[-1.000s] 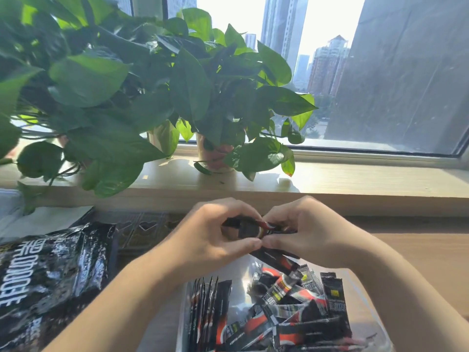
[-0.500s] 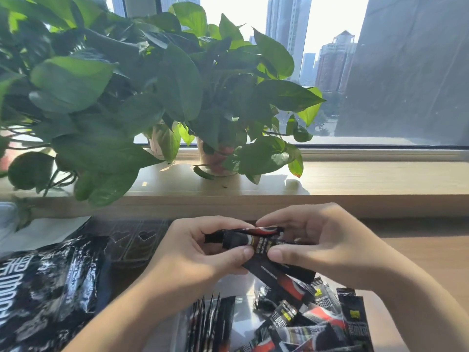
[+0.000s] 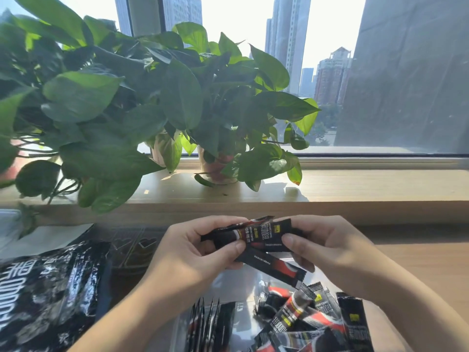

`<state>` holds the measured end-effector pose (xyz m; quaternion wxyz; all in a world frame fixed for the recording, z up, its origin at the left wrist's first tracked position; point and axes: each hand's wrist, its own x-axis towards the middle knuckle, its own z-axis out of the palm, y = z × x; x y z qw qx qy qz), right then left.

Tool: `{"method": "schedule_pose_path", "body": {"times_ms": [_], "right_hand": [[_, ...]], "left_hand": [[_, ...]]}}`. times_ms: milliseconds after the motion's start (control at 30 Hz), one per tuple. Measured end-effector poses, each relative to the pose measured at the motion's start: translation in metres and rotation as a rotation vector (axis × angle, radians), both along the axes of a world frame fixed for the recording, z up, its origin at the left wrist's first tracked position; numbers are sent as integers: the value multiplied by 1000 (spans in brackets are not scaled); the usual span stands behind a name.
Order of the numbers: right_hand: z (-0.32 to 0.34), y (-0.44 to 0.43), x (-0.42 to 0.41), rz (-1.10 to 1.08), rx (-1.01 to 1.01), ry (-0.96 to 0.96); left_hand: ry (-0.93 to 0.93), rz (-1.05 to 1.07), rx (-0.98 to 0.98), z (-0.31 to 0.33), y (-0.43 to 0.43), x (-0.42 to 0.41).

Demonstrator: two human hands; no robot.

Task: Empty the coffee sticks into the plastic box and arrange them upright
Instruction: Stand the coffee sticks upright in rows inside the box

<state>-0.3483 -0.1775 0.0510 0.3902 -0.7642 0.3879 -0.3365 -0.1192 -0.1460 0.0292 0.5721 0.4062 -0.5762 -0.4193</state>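
We hold a small bundle of coffee sticks (image 3: 258,235) between both hands, above the far edge of the plastic box (image 3: 241,285). The left hand (image 3: 193,250) grips the bundle's left end, thumb pressed on the near face and fingers curled behind. The right hand (image 3: 330,252) pinches the right end the same way, thumb in front, fingers wrapped over the top. The bundle lies roughly level, printed faces toward us. One stick (image 3: 274,268) hangs out of the bundle, slanting down and to the right, its lower end just over the loose sticks in the box.

The box is clear and sits on the wooden table (image 3: 418,262), near us and below the hands. Along its left side a row of sticks (image 3: 210,323) stands on edge, packed close together. On its right side a heap of loose sticks (image 3: 304,318) lies jumbled, crossing at all angles; one stick at the far right leans nearly upright against the wall.

To the left of the box lies a crumpled black coffee bag (image 3: 48,295) with white lettering. Beyond the hands runs a wooden window sill (image 3: 355,186) carrying potted pothos plants (image 3: 152,105), their leaves spreading over the left half of the view.
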Motion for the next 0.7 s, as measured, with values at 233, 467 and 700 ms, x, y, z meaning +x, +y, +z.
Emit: {"method": "schedule_pose_path", "body": {"times_ms": [233,467,700], "right_hand": [[3,3,8,-81,69,-180],[3,4,9,-132,55,-261],[4,-2,-4,-154,-97,-265]], "left_hand": [[-59,30,13,1,1,0],[-29,21,61,2,0,0],[24,113,111,3,-3,2]]}}
